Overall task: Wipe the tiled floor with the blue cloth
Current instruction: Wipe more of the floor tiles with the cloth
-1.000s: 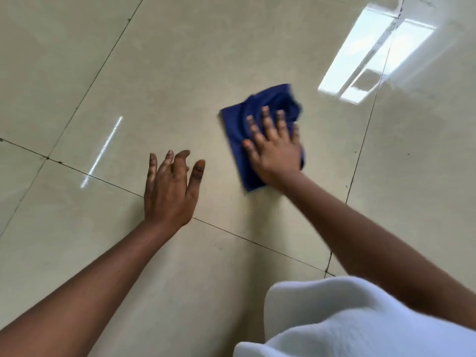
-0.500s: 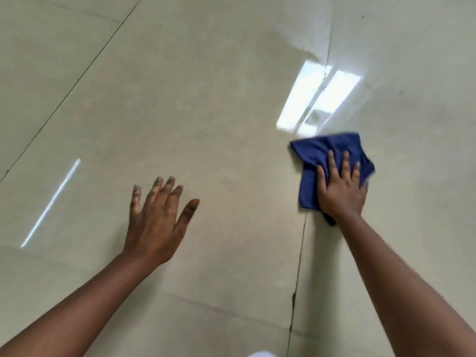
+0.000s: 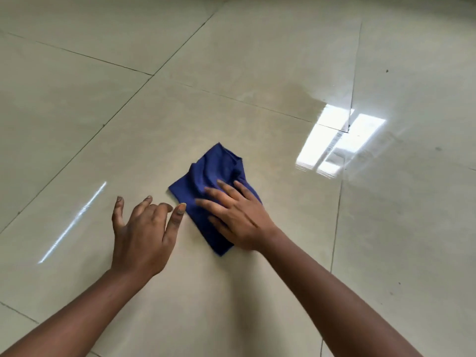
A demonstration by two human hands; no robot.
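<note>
On the floor [image 3: 231, 292] in front of you, in the head view, the cloth [image 3: 213, 176] lies bunched and creased on a beige tile, near the middle of the frame. Your right hand [image 3: 238, 215] lies flat on its near half, fingers straight and spread a little, pressing it down; nothing is curled round the fabric. The far corner of the cloth sticks out beyond your fingertips, rumpled into folds, and a near corner pokes out below your palm. Your left hand [image 3: 143, 235] is just beside the cloth on its left, fingers apart and loosely bent, holding nothing; whether its fingertips touch the tile you cannot tell, and the thumb tip comes very close to the cloth's edge. To the right, a bright window reflection [image 3: 340, 145] shines on the glossy tiles, and a thin streak of light [image 3: 74, 220] lies to the left of your left hand.
</note>
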